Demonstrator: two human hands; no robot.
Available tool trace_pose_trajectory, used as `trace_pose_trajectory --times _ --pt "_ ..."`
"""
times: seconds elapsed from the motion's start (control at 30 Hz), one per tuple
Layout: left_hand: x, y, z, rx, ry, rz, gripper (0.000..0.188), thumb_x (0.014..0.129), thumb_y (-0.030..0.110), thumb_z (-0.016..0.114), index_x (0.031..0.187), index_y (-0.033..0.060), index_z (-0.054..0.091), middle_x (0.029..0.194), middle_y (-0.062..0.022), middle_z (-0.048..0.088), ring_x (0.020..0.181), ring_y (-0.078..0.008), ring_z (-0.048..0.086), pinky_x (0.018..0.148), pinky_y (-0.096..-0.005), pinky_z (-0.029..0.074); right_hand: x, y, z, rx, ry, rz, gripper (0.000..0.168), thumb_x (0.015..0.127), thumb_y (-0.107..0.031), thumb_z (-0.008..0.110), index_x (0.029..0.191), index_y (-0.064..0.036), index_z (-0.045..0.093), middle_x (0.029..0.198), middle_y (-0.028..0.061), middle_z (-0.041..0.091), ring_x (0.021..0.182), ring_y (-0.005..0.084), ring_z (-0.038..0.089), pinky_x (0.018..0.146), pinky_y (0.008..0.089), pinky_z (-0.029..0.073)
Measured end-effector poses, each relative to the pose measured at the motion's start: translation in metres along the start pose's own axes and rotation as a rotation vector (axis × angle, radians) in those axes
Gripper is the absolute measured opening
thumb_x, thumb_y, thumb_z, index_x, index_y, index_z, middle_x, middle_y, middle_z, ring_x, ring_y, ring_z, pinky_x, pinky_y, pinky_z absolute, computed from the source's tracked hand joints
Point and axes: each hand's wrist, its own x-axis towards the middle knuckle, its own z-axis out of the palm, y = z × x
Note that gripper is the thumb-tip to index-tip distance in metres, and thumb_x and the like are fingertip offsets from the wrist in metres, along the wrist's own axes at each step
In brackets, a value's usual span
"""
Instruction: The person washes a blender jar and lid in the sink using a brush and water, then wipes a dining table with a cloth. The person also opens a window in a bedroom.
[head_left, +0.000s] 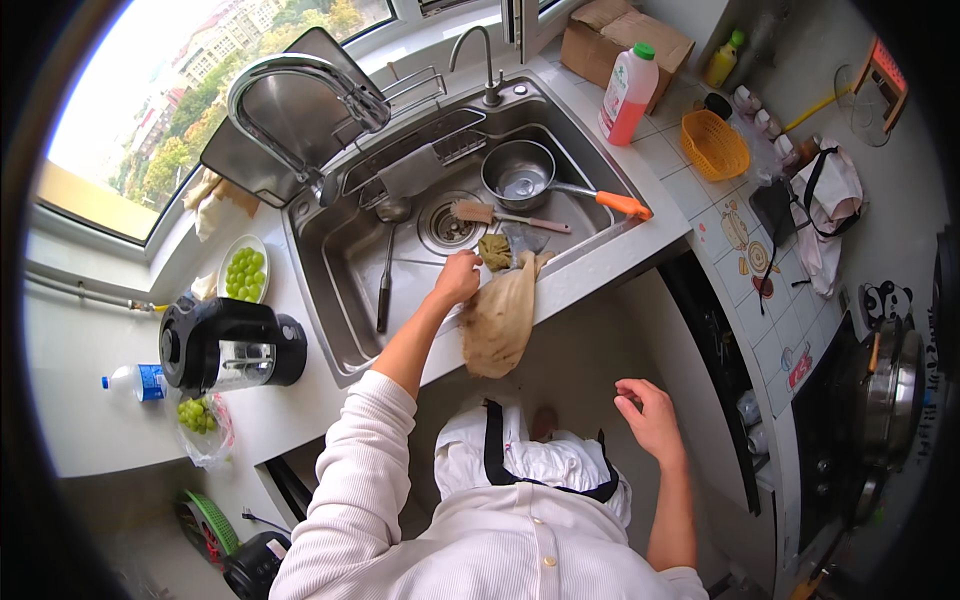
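Note:
My left hand (458, 277) is at the front edge of the steel sink (337, 330), close beside a stained tan cloth (499, 322) draped over the rim; whether its fingers grip anything is hard to tell. Just beyond the fingers lie a crumpled olive cloth (494, 251) and a clear plastic bag (527, 241). A pink-handled bottle brush (474, 211) rests near the drain. Farther back sits a small steel pot (517, 174) with an orange handle end. On the left of the basin is a ladle (386, 277). My right hand (646, 416) hangs empty, fingers slightly bent, before the counter.
A tall chrome faucet (300, 82) arches over the sink's back left. Left are a plate of green grapes (246, 271) and a black appliance (232, 346). Right stand a pink-liquid bottle (628, 97), an orange basket (714, 146) and a cardboard box (622, 45). A cabinet drawer (694, 375) is pulled out.

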Motion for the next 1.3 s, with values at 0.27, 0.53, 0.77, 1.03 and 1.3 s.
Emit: trace_pose_trajectory --times 0.27,0.53,0.77,1.03,1.3 --pt "0.092 -0.048 0.084 0.087 -0.105 0.11 0.026 0.071 0.014 0.054 0.087 0.0079 0.073 0.125 -0.0215 0.053 0.119 -0.0399 0.044 0.099 -0.0457 0.037 0.024 -0.041 0.012 0.084 0.115 0.266 0.024 0.082 -0.006 0.062 0.104 0.003 0.061 0.096 0.0141 0.064 0.088 0.0234 0.062 0.079 0.0318 0.049" --pt "0.103 0.006 -0.002 -0.303 -0.203 -0.267 0.03 0.077 0.023 0.062 0.092 -0.0016 0.069 0.082 -0.0164 0.067 0.082 -0.0271 0.064 0.076 -0.0343 0.048 0.05 -0.051 0.023 0.033 0.091 0.268 0.024 0.082 -0.008 0.062 0.103 0.002 0.06 0.096 0.0136 0.064 0.089 0.0246 0.062 0.08 0.0323 0.048" --pt "0.031 0.05 -0.122 -0.868 0.005 -0.257 0.031 0.084 0.018 0.065 0.102 -0.0066 0.065 0.109 -0.0103 0.063 0.094 -0.0134 0.058 0.086 -0.0259 0.042 0.085 -0.051 0.017 0.083 0.049 0.108 0.024 0.082 -0.008 0.062 0.104 0.002 0.06 0.096 0.0126 0.064 0.088 0.0237 0.061 0.08 0.0319 0.048" --pt "-0.002 0.088 -0.159 -1.08 0.214 -0.169 0.028 0.087 0.018 0.062 0.106 -0.0036 0.063 0.098 -0.0055 0.067 0.095 -0.0087 0.058 0.086 -0.022 0.042 0.15 -0.098 0.051 0.176 0.016 -0.216 0.032 0.08 -0.01 0.062 0.111 0.001 0.057 0.106 0.0139 0.06 0.098 0.0298 0.058 0.085 0.0343 0.047" --pt "-0.045 0.102 -0.191 -1.4 0.005 0.136 0.034 0.096 0.022 0.045 0.115 -0.0051 0.056 0.12 -0.0154 0.058 0.113 -0.0225 0.054 0.102 -0.0363 0.041 0.224 -0.127 0.136 0.241 -0.055 -0.203 0.097 0.066 -0.012 0.076 0.145 -0.017 0.018 0.147 0.0259 0.013 0.135 0.0413 0.019 0.109 0.0412 0.025"
